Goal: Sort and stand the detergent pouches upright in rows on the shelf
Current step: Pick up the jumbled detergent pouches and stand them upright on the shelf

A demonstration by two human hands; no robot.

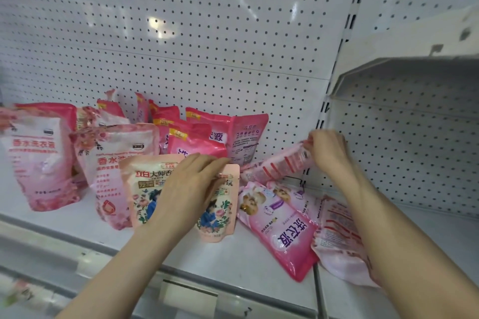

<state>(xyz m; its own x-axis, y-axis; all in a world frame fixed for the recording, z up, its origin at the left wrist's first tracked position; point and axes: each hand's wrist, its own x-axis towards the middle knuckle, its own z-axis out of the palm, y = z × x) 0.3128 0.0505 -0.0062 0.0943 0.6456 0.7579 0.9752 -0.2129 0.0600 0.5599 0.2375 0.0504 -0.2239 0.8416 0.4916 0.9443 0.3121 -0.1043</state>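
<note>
Pink detergent pouches crowd a white shelf (246, 254). My left hand (189, 184) rests on the top of a peach flower-print pouch (220, 210) standing at the front; a matching peach pouch (141, 189) stands just left of it. My right hand (328, 151) pinches the top edge of a pale pink striped pouch (274, 167), lifting it off the shelf at a slant. Two large rose-print pouches (36, 160) (108, 163) stand at the left. Several bright pink pouches (199, 142) stand behind. A pink pouch (280, 230) lies flat at the right.
Another pale pouch (339, 241) lies flat under my right forearm, across the seam to the neighbouring shelf. A white pegboard back wall (181, 33) rises behind. An upper shelf (404, 67) juts out at the right. The shelf's front rail (191, 290) runs below.
</note>
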